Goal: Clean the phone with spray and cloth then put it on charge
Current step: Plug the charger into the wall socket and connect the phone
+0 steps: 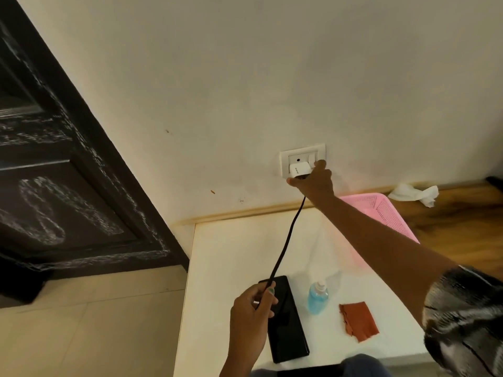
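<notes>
L hand w/ grip closed on black cable just above the phone, which lies flat on white bench. Spray bottle stands beside phone; rust cloth further rt. R hand at wall socket, grip clamped on white charger. Pink basket behind arm.

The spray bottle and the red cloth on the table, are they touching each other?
Apart. The head view shows bare white table surface between the spray bottle and the red cloth, a plain gap.
</notes>
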`<state>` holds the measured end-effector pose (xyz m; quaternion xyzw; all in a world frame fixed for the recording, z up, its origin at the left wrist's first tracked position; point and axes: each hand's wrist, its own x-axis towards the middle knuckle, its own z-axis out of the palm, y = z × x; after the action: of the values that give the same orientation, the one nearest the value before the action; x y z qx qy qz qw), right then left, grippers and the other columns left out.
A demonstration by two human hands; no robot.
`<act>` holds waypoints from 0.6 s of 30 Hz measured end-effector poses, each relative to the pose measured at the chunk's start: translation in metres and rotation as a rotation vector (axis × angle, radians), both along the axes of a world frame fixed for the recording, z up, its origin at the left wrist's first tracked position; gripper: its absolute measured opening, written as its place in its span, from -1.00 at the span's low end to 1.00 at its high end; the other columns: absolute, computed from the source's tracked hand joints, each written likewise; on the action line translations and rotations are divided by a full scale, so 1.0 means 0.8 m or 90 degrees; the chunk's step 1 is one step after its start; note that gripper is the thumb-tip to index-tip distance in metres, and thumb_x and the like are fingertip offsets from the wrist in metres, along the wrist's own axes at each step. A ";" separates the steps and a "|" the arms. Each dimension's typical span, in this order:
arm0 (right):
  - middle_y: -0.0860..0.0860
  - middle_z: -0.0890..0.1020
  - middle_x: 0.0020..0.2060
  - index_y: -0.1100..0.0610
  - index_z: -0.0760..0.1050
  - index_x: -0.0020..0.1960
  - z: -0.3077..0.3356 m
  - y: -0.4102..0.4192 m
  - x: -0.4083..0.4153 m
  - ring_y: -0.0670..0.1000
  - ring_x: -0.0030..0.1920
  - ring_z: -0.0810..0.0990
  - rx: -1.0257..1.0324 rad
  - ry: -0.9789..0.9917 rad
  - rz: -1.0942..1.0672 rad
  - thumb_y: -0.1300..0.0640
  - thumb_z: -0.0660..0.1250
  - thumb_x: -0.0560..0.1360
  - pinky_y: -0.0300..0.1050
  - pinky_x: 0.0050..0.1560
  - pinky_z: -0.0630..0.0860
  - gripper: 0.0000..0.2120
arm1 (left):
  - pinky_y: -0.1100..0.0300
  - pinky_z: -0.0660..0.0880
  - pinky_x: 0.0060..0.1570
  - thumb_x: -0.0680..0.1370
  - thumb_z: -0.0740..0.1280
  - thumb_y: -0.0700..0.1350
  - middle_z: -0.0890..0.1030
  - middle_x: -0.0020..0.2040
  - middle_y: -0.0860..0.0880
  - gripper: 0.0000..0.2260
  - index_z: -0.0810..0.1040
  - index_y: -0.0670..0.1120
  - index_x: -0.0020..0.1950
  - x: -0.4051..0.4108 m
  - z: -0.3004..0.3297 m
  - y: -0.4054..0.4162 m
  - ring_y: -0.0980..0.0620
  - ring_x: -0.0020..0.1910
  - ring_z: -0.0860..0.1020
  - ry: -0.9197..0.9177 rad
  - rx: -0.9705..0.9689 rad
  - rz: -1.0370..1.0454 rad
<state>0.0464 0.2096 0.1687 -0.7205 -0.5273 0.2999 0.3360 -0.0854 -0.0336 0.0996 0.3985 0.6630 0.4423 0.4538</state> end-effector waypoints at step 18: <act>-0.16 0.67 -0.23 -0.12 0.47 0.02 -0.093 -0.375 -0.006 -0.22 -0.26 0.64 -0.116 0.403 0.207 0.22 0.20 0.59 -0.35 -0.33 0.55 -0.76 | 0.27 0.33 0.15 0.61 -0.02 0.23 0.47 0.33 0.04 -0.47 0.37 -0.04 0.43 0.043 0.037 -0.064 0.18 0.16 0.45 -0.240 -0.118 -0.076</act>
<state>0.0419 -0.0907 0.0942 -0.5256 -0.4762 0.6033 0.3647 -0.0506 -0.0849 0.1294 0.3039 0.5796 0.4184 0.6298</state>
